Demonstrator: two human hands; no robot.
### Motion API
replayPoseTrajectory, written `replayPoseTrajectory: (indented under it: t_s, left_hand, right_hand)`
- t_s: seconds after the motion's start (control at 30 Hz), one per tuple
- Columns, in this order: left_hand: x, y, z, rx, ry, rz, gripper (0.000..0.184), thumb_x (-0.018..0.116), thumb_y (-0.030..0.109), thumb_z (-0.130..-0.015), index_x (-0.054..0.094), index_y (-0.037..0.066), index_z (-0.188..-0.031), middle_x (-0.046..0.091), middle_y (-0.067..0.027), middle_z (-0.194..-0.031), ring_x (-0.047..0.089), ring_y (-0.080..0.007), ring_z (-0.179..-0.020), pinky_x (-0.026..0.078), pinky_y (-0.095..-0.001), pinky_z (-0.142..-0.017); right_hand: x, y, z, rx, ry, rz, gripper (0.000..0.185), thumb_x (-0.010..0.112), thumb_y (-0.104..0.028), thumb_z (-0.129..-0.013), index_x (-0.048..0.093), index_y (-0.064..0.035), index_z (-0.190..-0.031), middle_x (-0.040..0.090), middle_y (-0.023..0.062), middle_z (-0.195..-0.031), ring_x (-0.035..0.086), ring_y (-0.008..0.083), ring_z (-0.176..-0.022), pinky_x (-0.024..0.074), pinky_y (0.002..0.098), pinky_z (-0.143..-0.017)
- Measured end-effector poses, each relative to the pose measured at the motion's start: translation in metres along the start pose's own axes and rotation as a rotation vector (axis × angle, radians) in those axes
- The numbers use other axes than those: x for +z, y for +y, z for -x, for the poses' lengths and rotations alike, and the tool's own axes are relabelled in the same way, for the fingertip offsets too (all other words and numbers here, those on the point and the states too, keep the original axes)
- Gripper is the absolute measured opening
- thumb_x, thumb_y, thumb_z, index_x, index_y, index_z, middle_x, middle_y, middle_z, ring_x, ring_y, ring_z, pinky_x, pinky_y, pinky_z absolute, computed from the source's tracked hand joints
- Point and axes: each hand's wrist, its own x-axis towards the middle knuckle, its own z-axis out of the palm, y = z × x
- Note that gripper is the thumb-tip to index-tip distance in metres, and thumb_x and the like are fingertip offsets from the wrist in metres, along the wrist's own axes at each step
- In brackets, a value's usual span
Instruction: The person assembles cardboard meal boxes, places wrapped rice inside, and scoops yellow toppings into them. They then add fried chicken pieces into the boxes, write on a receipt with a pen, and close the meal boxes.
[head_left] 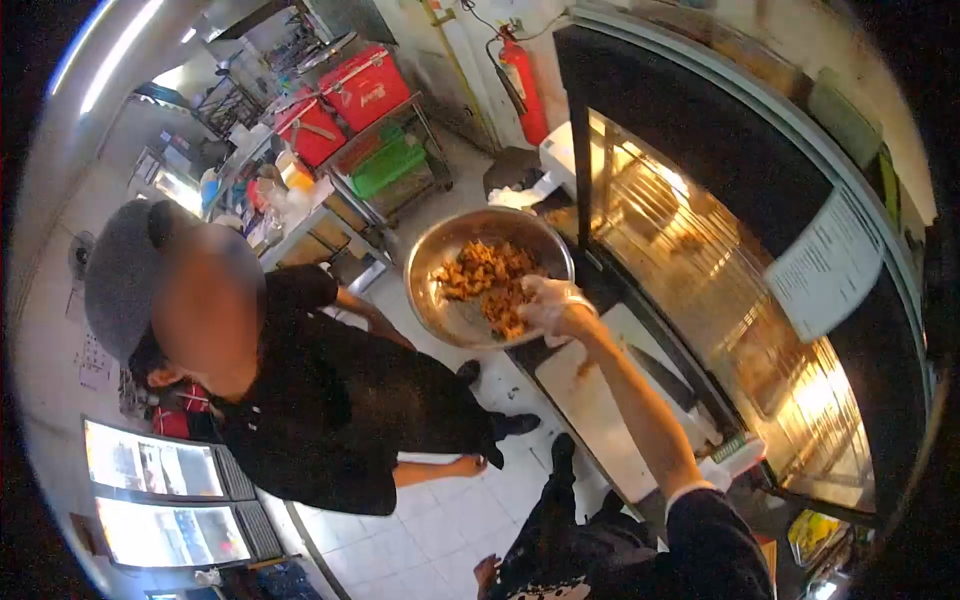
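Note:
A wide metal mixing bowl (430,305) is tilted toward me, with browned, chopped pieces of cooked food (490,268) lying in it. My right hand (558,310), in a clear plastic glove, is closed over the bowl's near right rim. Its fingers reach inside, close to the food, and the rim hides part of the grip. Down at the bottom edge, beside my dark trousers, hangs my left hand (487,574). It is apart from the bowl, small and dim, and its fingers are not clear.
A person in a black shirt and cap (330,400) stands at left, one forearm reaching behind the bowl. A knife (660,375) lies on a white cutting board (590,400) before a lit glass cabinet (700,260). Behind are red boxes (365,90) and a fire extinguisher (523,85).

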Motion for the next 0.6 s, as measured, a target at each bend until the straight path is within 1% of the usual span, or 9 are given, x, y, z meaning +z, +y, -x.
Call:
replayPoseTrajectory:
  t_s: [0.03,0.07,0.1,0.17,0.23,0.37,0.43,0.47,0.6]
  left_hand:
    - [-0.002,0.006,0.001,0.004,0.014,-0.075,0.044,0.062,0.032,-0.094,0.064,-0.007,-0.114,0.071,-0.0229,-0.103,0.071,-0.0287,-0.087,0.056,-0.0352,-0.065]
    - [0.001,0.014,0.001,-0.001,0.026,-0.097,0.044,0.062,0.032,-0.094,0.064,-0.007,-0.114,0.071,-0.0229,-0.103,0.071,-0.0287,-0.087,0.056,-0.0353,-0.065]
    - [0.01,0.027,-0.005,-0.003,0.025,-0.088,0.044,0.062,0.032,-0.094,0.064,-0.007,-0.114,0.071,-0.0228,-0.103,0.071,-0.0286,-0.087,0.056,-0.0355,-0.065]
    - [0.028,0.055,-0.017,-0.004,0.017,-0.069,0.044,0.062,0.032,-0.094,0.064,-0.007,-0.114,0.071,-0.0228,-0.103,0.071,-0.0286,-0.087,0.056,-0.0357,-0.066]
    - [0.05,0.083,-0.029,-0.007,0.005,-0.053,0.044,0.062,0.032,-0.094,0.064,-0.007,-0.114,0.071,-0.0227,-0.103,0.071,-0.0285,-0.086,0.056,-0.0359,-0.066]
    - [0.075,0.122,-0.046,0.011,-0.019,-0.041,0.044,0.062,0.033,-0.094,0.063,-0.007,-0.114,0.071,-0.0226,-0.103,0.07,-0.0283,-0.086,0.056,-0.0363,-0.066]
    - [0.079,0.136,-0.051,0.02,-0.025,-0.039,0.045,0.062,0.033,-0.094,0.063,-0.007,-0.114,0.071,-0.0225,-0.103,0.07,-0.0283,-0.086,0.056,-0.0366,-0.066]
    - [0.082,0.14,-0.054,0.024,-0.031,-0.037,0.045,0.062,0.033,-0.094,0.063,-0.007,-0.114,0.071,-0.0225,-0.103,0.07,-0.0282,-0.086,0.056,-0.0367,-0.066]
    - [0.085,0.154,-0.059,0.034,-0.049,-0.027,0.045,0.062,0.033,-0.093,0.063,-0.006,-0.114,0.07,-0.0223,-0.103,0.07,-0.0281,-0.086,0.056,-0.0371,-0.066]
  right_hand:
    - [0.014,0.005,-0.042,-0.131,-0.004,0.216,0.046,0.073,-0.03,-0.078,0.062,-0.0052,-0.115,0.071,0.018,-0.093,0.07,0.0275,-0.082,0.0567,0.0398,-0.074]
    - [0.021,0.007,-0.081,0.009,-0.249,0.193,0.053,0.075,-0.027,-0.075,0.059,-0.0088,-0.122,0.069,0.0201,-0.1,0.07,0.0318,-0.087,0.0578,0.0409,-0.075]
    - [0.033,0.01,-0.107,0.008,-0.243,0.193,0.053,0.075,-0.027,-0.075,0.059,-0.0088,-0.122,0.069,0.0201,-0.1,0.07,0.0318,-0.087,0.0578,0.0409,-0.075]
    - [0.067,0.022,-0.171,0.094,-0.105,0.355,0.063,0.076,-0.024,-0.075,0.053,-0.0156,-0.133,0.068,0.0216,-0.106,0.069,0.0356,-0.097,0.0574,0.0406,-0.08]
    - [0.101,0.042,-0.223,-0.012,0.157,0.562,0.073,0.077,-0.021,-0.076,0.045,-0.0178,-0.142,0.067,0.0208,-0.109,0.065,0.04,-0.104,0.0556,0.0461,-0.083]
    - [0.113,0.034,-0.251,-0.317,-0.004,0.927,0.093,0.077,-0.019,-0.079,0.023,0.0102,-0.148,0.056,0.0244,-0.129,0.054,0.0418,-0.123,0.0518,0.0548,-0.088]
    - [0.114,0.032,-0.255,-0.189,-0.226,0.893,0.087,0.075,-0.021,-0.08,0.027,0.0071,-0.148,0.06,0.0228,-0.125,0.059,0.0381,-0.117,0.0529,0.0546,-0.085]
    - [0.102,0.021,-0.253,-0.16,-0.287,0.94,0.077,0.073,-0.019,-0.081,0.036,0.009,-0.142,0.064,0.0204,-0.117,0.062,0.0298,-0.111,0.0543,0.0467,-0.083]
    - [0.089,0.049,-0.247,-0.268,-0.14,0.544,0.047,0.069,-0.013,-0.084,0.05,0.0015,-0.124,0.063,0.0141,-0.101,0.062,0.026,-0.095,0.0544,0.0412,-0.078]
